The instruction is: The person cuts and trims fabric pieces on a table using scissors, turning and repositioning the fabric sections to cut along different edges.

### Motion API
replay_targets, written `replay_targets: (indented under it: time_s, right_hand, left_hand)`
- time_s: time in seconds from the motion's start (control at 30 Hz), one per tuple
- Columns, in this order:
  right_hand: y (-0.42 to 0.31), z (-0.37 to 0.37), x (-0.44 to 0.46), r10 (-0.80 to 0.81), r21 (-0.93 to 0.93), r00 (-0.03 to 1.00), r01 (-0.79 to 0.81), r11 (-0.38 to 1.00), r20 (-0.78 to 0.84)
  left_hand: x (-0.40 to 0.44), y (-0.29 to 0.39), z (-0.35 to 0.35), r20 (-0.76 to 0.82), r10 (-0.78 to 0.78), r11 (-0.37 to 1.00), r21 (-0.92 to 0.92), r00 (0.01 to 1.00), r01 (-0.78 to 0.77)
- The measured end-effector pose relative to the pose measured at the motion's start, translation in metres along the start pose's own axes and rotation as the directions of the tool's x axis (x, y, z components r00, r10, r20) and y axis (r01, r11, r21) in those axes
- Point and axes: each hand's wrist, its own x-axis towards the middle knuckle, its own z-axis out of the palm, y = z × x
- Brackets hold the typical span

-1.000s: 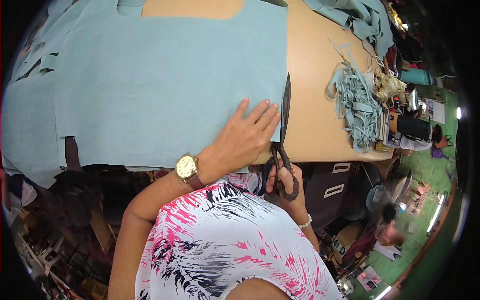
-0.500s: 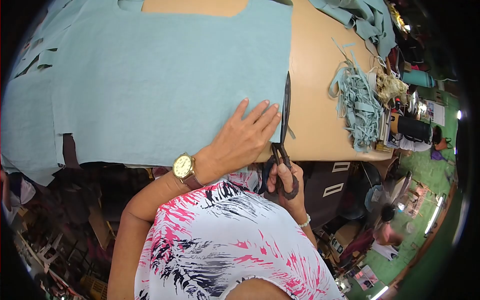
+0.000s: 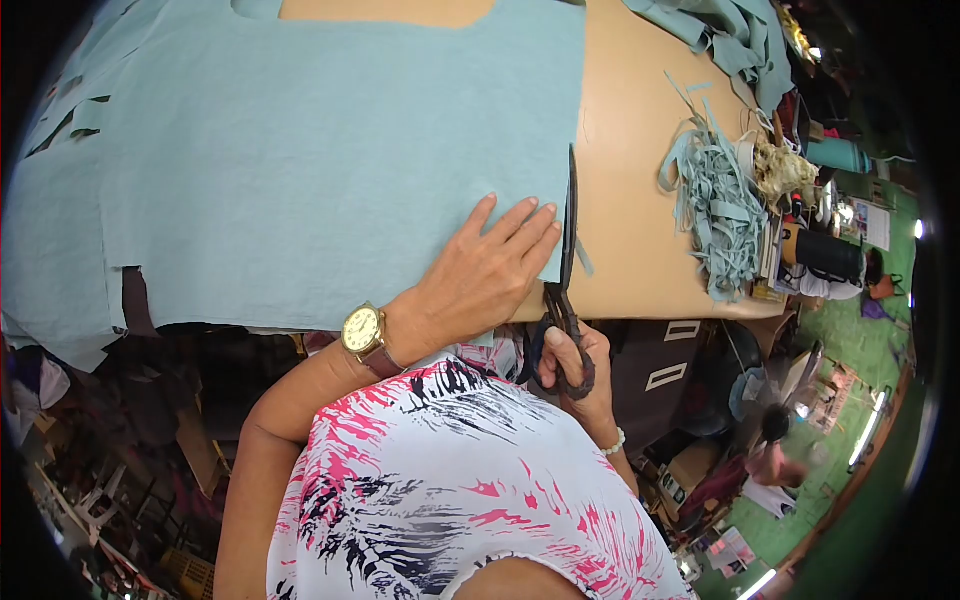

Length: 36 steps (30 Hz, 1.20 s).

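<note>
A wide piece of light blue-green fabric (image 3: 330,150) lies spread over the tan tabletop (image 3: 640,220). My left hand (image 3: 490,262) rests flat on it near its right edge, fingers stretched and slightly spread. Black scissors (image 3: 572,215) are in my right hand (image 3: 592,368), which grips their handles just off the table's front edge. Their long blades point away from me along the fabric's right edge and look nearly closed. Beside the blades, a narrow strip of fabric (image 3: 586,262) shows on the table.
A tangled heap of fabric strips (image 3: 722,215) sits at the right of the table. Larger fabric pieces (image 3: 730,40) lie at the far right corner. A dark drawer cabinet (image 3: 650,375) stands below the table, and a fan (image 3: 778,425) is at the right.
The scissors' handles have come together and the blades have closed along the fabric's edge. My left hand stays almost in place on the fabric.
</note>
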Motion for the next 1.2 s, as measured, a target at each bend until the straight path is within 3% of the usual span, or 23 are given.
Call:
replay_targets:
  time_s: [0.1,0.3,0.57,1.2]
  right_hand:
    - [-0.005,0.0,-0.001,0.041,-0.081,0.999,-0.04,0.996,0.005]
    - [-0.006,-0.005,0.004,-0.129,0.065,0.989,0.124,0.99,0.073]
    - [-0.027,-0.001,0.025,-0.082,0.149,0.995,0.074,0.986,0.053]
    - [-0.023,-0.003,0.027,-0.08,0.071,0.996,0.077,0.994,0.035]
  left_hand:
    - [0.001,0.0,0.0,0.005,0.0,1.0,-0.016,1.0,0.0]
    - [0.004,-0.002,-0.005,0.029,0.012,0.999,-0.044,0.999,-0.011]
    - [0.005,-0.004,-0.009,0.054,0.05,0.997,-0.058,0.997,-0.047]
    - [0.006,-0.003,-0.015,0.128,0.033,0.994,-0.104,0.991,-0.019]
